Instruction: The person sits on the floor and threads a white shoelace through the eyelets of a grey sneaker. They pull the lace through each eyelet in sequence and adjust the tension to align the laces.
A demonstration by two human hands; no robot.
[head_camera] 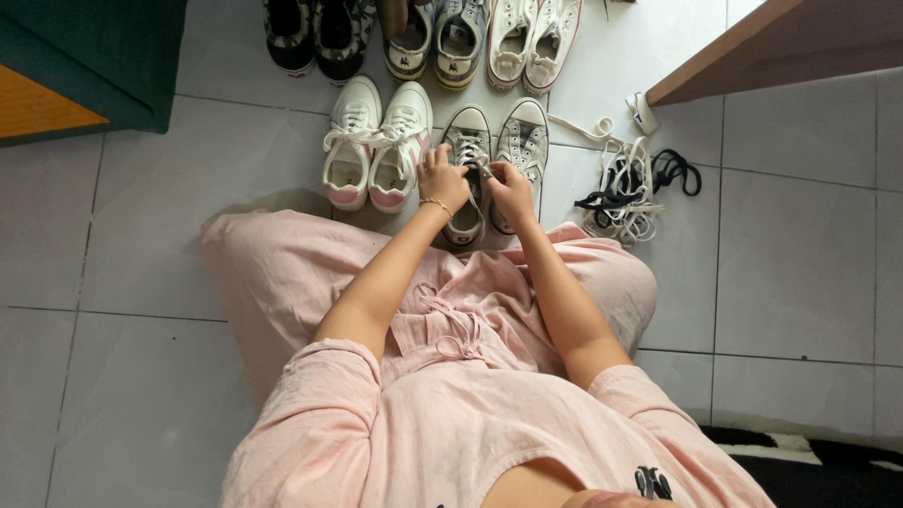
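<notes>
White-and-pink sneakers point(376, 143) and loose laces point(628, 188) on tiled floor point(800, 254), grey sneaker point(467, 155) under left hand point(442, 179) and right hand point(509, 184), both pinching its lace point(483, 172)

A pale grey tiled floor point(800, 263) is seen carrying everything. Under the two hands, a pair of grey canvas sneakers point(523, 141) is set; just to their left, a pair of white and pink trainers point(376, 141). Beyond the hands, more pairs of shoes point(423, 38) are lined up. To the right, a heap of white and black laces point(630, 188) is spread.
</notes>
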